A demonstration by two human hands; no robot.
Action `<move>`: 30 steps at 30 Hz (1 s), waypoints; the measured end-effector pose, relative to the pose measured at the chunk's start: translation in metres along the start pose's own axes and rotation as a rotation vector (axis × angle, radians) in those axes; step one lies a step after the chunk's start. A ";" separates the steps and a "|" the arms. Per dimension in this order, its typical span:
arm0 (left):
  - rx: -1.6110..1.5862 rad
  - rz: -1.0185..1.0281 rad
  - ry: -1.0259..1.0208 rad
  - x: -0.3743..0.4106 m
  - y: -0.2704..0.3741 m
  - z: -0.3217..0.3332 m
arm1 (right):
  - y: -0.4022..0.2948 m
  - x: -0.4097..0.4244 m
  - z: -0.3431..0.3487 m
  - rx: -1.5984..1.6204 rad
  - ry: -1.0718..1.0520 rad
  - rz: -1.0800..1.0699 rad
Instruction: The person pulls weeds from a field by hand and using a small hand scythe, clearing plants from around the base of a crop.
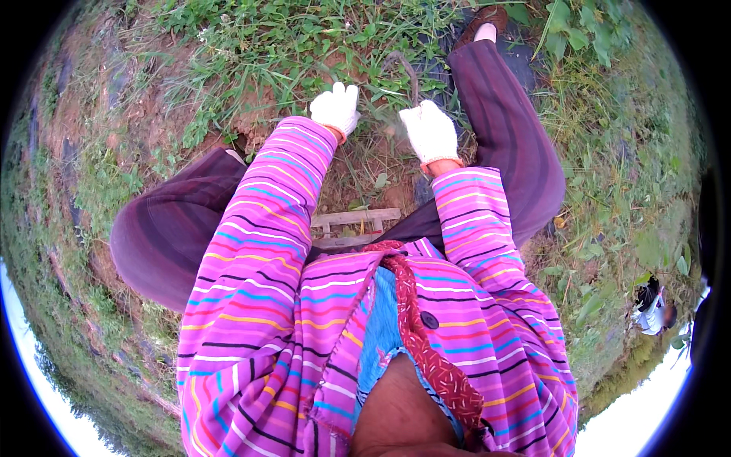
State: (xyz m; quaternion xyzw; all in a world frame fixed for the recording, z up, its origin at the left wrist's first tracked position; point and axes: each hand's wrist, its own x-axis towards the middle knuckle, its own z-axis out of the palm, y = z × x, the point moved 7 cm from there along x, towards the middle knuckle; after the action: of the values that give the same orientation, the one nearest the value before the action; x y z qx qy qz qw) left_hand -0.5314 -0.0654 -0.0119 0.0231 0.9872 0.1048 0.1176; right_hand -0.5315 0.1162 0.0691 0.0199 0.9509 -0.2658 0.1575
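My left hand (336,108), in a white knit glove with an orange cuff, is low over the weeds. Its fingers look bent, but its palm side is hidden, so whether it grips any stems cannot be told. To its right, my right hand (432,131) wears a matching glove and is closed around a hooked sickle (410,74). The sickle's dark, curved blade points away from me and bends left at its tip; the grip is covered by the glove. Leafy green weeds (297,54) and grass grow just beyond both hands, over reddish-brown soil (257,117).
A low wooden slatted frame (357,217) lies between my legs. Black plastic film (517,65) covers ground near my outstretched right leg (508,131) and brown shoe (485,23). My bent left leg (171,228) is at the left. Another person (651,311) is farther off at right.
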 end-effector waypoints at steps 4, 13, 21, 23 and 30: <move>0.054 -0.113 0.000 0.038 -0.016 0.017 | -0.012 0.018 0.024 -0.023 -0.092 -0.003; -0.137 -0.164 -0.375 0.043 -0.065 0.077 | -0.024 0.081 0.107 -0.118 -0.212 -0.081; -0.109 0.168 -0.458 0.009 -0.036 0.066 | 0.008 0.017 0.122 -0.260 -0.548 -0.004; -0.039 0.238 -0.674 -0.024 -0.025 0.092 | 0.005 0.004 0.114 -0.363 -0.609 -0.089; 0.083 0.387 -0.940 -0.102 -0.014 0.132 | -0.014 -0.037 0.049 -0.331 -0.468 -0.130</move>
State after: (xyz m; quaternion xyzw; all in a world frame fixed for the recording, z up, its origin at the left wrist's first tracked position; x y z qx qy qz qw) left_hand -0.4014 -0.0599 -0.1170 0.2547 0.8085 0.0638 0.5267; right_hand -0.4840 0.0812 0.0478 -0.1290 0.9184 -0.1142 0.3561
